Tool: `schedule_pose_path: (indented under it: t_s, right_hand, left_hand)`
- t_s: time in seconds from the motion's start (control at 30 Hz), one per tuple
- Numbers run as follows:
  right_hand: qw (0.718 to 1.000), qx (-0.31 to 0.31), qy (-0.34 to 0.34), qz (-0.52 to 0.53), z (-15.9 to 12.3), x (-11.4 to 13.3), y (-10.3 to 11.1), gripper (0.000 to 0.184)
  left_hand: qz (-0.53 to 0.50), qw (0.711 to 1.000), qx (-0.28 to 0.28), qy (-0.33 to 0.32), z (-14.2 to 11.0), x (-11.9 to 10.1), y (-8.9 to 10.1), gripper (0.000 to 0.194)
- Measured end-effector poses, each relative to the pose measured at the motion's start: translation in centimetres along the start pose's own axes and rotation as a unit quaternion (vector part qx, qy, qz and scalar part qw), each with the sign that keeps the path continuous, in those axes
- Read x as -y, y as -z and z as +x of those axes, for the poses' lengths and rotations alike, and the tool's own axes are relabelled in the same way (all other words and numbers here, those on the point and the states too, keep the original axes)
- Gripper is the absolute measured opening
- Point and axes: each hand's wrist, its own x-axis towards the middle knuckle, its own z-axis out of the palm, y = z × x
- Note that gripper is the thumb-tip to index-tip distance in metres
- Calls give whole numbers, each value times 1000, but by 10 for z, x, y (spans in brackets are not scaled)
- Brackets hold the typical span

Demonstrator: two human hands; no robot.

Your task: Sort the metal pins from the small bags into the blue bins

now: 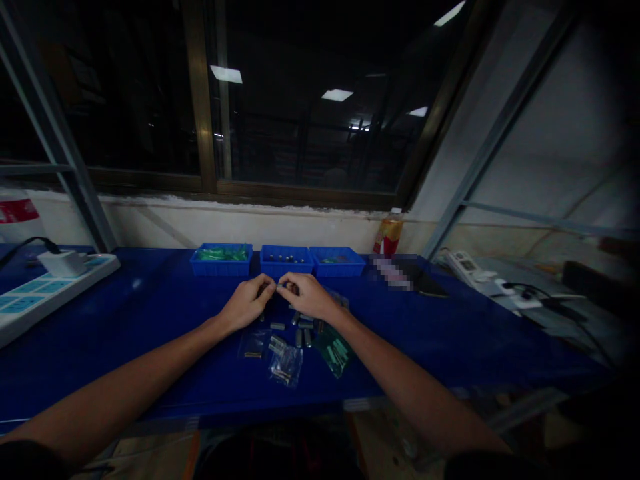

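My left hand and my right hand meet over the blue table, fingertips pinched close together. Something small seems to be between them, too small and dark to name. Below the hands lie several short metal cylinders, some partly covered by my right hand and forearm. A clear plastic bag with metal pieces lies nearer to me, and a smaller clear bag is to its left. Beside my right forearm rests a green bag holding pale strips.
Along the wall stand a blue bin of green bags, a blue bin with small parts and a third blue bin. A power strip lies left; a bottle and a dark phone-like slab are right.
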Motion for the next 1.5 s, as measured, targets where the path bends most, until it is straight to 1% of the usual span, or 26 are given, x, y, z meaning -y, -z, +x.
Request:
schedule_pose_path:
  t_s: [0.03, 0.1, 0.2, 0.3, 0.4, 0.53, 0.67, 0.77, 0.87, 0.97, 1.1, 1.23, 1.33, 1.5]
  right_hand:
    - [1000, -2, -1, -6, 0, 0, 1, 12]
    - [1000, -5, -5, -11, 0, 0, 2, 16]
    - [1000, -11, -3, -9, 0, 2, 3, 21]
    - [1000, -13, -6, 1, 0, 4, 2, 24]
    - [1000, -11, -17, 20, 0, 5, 2, 20]
    - [999, -14, -11, 35, -1, 7, 2, 28]
    - [1000, -21, 3, 18, -1, 10, 1, 16]
    - [1000, -30, -2, -6, 0, 11, 2, 10]
    - [999, -33, -21, -26, 0, 9, 1, 15]
    - [999, -23, -25, -31, 0, 8, 1, 20]
    - [999, -16, -19, -25, 0, 9, 1, 24]
    - [999, -18, -25, -9, -1, 10, 1, 19]
    - [1000, -25, -14, 1, -1, 10, 0, 23]
    - [1000, -28, 7, 3, -1, 12, 3, 13]
  left_hand:
    - [-6, 1000, -5, -1, 0, 0, 0, 20]
    - [-15, 1000, -16, -10, 0, 0, 0, 20]
    - [-7, 999, -35, -34, 0, 1, 0, 17]
    - [2, 998, -41, -39, 0, 0, 1, 14]
    - [17, 998, -45, -35, 0, -2, 3, 18]
    - [28, 998, -49, -19, 0, -3, 5, 28]
    - [23, 999, -38, 2, 1, -3, 6, 37]
    - [18, 999, -39, 1, 0, -3, 5, 35]
    - [-2, 998, -56, -17, 0, -2, 4, 22]
    - [-7, 997, -64, -39, 1, -1, 3, 21]
    - [10, 996, -66, -54, 2, 0, 2, 14]
    - [26, 996, -66, -53, 2, 0, 2, 19]
    - [37, 997, -57, -39, 1, 0, 3, 25]
    - [38, 998, -44, -21, 1, 0, 1, 33]
